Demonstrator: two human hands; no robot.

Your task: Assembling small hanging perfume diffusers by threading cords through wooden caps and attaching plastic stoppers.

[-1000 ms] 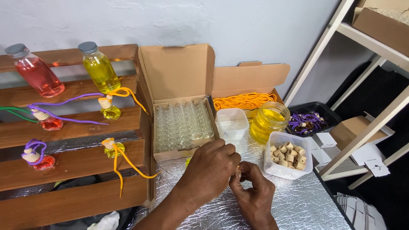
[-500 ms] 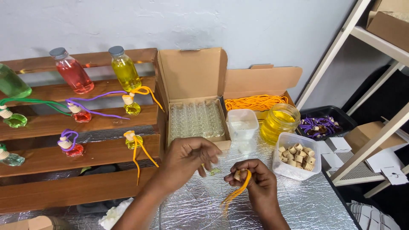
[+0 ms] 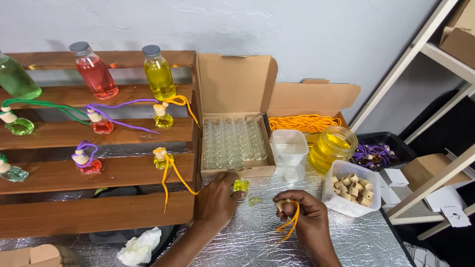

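1. I see a crinkled silver foil surface [image 3: 346, 242] against a pale grey wall, with a brown wooden slatted rack [image 3: 99, 212] at nine o'clock and a white shelf frame [image 3: 425, 183] at three o'clock.
2. My left hand [image 3: 217, 200] rests low at centre, its fingers pinched on a small round glass bottle of yellow liquid [image 3: 241, 185] that sits on the foil.
3. My right hand [image 3: 307, 220], at five o'clock and apart from the left, is closed on a light wooden cap [image 3: 282, 204] with an orange cord [image 3: 289, 225] looping down from it.
4. At twelve o'clock of the hands stands an open cardboard box of empty clear glass vials [image 3: 232, 141].
5. At two o'clock sit a clear plastic tub of wooden caps [image 3: 352, 188], a glass jar of yellow liquid [image 3: 331, 148] and an empty white plastic tub [image 3: 289, 147].
6. On the rack stand tall red [image 3: 95, 74] and yellow bottles [image 3: 158, 74], with small corded bottles below.
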